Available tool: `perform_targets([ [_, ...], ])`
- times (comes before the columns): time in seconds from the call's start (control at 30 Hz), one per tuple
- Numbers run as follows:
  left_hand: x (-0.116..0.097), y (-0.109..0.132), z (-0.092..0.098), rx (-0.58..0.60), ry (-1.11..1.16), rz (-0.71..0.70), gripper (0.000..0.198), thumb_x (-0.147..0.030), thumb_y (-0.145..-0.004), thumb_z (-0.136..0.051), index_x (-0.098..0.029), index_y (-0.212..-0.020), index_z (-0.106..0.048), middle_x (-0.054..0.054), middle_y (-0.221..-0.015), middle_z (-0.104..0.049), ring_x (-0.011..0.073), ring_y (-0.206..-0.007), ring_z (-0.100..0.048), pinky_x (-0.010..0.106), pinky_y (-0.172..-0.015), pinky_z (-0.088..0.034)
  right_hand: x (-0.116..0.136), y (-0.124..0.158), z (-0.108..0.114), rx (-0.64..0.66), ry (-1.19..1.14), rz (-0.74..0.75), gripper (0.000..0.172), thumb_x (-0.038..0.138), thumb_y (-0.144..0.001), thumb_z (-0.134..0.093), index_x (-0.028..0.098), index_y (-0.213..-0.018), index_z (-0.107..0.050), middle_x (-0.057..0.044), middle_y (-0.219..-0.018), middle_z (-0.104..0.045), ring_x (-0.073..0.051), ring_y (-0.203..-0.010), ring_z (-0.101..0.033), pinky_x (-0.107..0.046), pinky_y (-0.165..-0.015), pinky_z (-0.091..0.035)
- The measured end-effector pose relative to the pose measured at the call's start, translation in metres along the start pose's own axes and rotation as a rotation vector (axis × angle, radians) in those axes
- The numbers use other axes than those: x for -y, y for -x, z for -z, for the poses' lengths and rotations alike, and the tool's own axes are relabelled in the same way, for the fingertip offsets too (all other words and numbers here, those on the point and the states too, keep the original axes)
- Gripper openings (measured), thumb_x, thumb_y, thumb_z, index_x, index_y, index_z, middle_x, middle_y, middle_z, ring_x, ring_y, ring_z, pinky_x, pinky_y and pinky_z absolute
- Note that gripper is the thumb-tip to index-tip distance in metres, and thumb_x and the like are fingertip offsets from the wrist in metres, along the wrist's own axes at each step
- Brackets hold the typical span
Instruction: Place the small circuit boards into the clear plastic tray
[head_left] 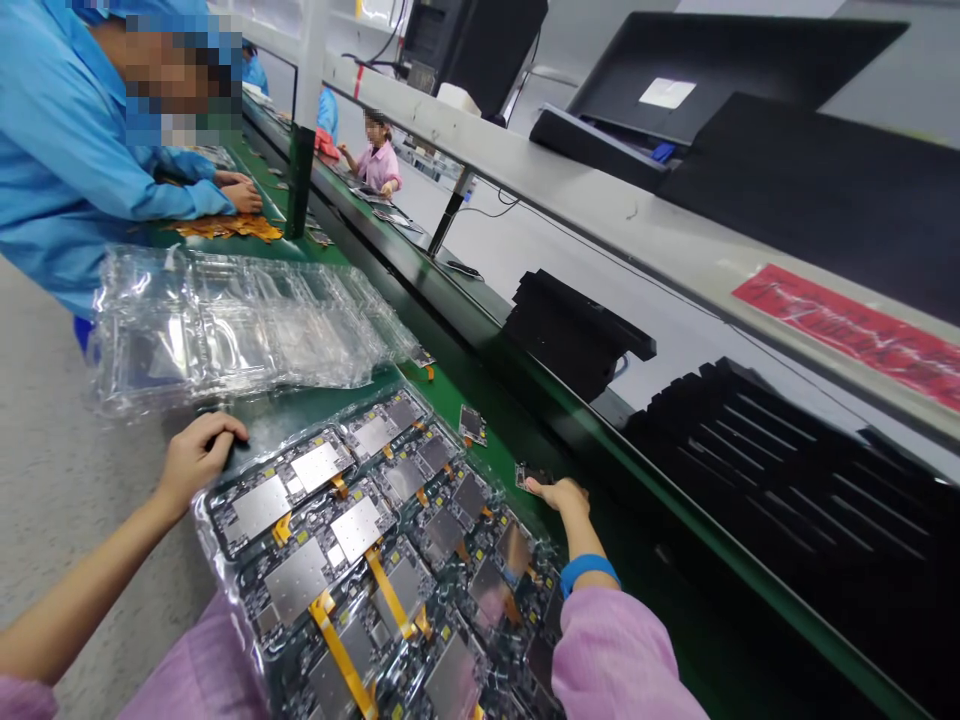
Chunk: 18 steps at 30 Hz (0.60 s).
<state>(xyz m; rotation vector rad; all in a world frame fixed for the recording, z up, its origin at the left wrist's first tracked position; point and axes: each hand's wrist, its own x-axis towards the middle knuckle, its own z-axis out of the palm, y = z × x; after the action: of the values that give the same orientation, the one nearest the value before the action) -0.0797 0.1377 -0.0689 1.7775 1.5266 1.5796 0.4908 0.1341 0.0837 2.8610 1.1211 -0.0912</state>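
A clear plastic tray [225, 580] full of several circuit boards with silver shields and orange flex cables lies in front of me. My left hand [196, 455] rests at the tray's far left corner, fingers curled against its edge. My right hand [561, 494] reaches past the tray's right side and pinches a small circuit board [531, 474] over the green belt [450, 395]. Another single board [472, 424] lies on the belt a little farther on.
A stack of empty clear trays [225, 325] sits beyond the full tray. A person in blue leans over orange parts [229, 228] at the upper left; other workers are farther down the line. Black trays [574, 335] and a black ribbed stack [810, 490] stand right of the belt.
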Motion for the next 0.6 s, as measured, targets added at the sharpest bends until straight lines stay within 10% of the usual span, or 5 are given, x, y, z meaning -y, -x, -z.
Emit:
perform_targets([
  [0.17,0.001,0.000,0.000,0.014,0.008,-0.013,0.020,-0.024,-0.085,-0.048,-0.023,-0.072,-0.064,0.002,-0.078,-0.065,0.0205,-0.078,-0.061,0.032,-0.077,-0.044,-0.009,0.029,0.018,-0.226,-0.101,0.210,0.031,0.028,-0.095,-0.061,0.016,-0.124,-0.063,-0.014,-0.129,-0.059,-0.023,-0.110,-0.061,-0.028,-0.092,-0.046],
  [0.4,-0.008,-0.004,0.004,0.016,-0.030,0.009,0.020,-0.022,-0.083,-0.048,-0.022,-0.070,-0.063,0.004,-0.077,-0.065,0.0206,-0.078,-0.060,0.034,-0.078,-0.045,-0.013,0.095,0.047,-0.310,-0.255,0.490,0.012,0.033,-0.083,-0.063,0.026,-0.087,-0.072,-0.004,-0.085,-0.072,-0.029,-0.084,-0.066,-0.037,-0.076,-0.047],
  [0.5,-0.012,-0.006,0.006,0.031,-0.040,0.001,0.018,-0.022,-0.080,-0.048,-0.023,-0.069,-0.062,0.005,-0.076,-0.065,0.0221,-0.077,-0.060,0.036,-0.077,-0.045,-0.010,0.147,0.084,-0.205,-0.557,0.536,0.022,0.045,-0.075,-0.069,0.026,-0.085,-0.073,-0.005,-0.084,-0.072,-0.028,-0.079,-0.068,-0.037,-0.076,-0.050],
  [0.6,-0.012,-0.006,0.007,0.014,-0.049,-0.014,0.020,-0.021,-0.082,-0.047,-0.022,-0.069,-0.062,0.005,-0.075,-0.065,0.0213,-0.077,-0.059,0.036,-0.076,-0.045,0.001,0.207,0.118,0.164,-0.771,0.599,0.030,0.048,-0.068,-0.078,0.024,-0.085,-0.073,-0.006,-0.081,-0.072,-0.026,-0.073,-0.067,-0.033,-0.066,-0.051],
])
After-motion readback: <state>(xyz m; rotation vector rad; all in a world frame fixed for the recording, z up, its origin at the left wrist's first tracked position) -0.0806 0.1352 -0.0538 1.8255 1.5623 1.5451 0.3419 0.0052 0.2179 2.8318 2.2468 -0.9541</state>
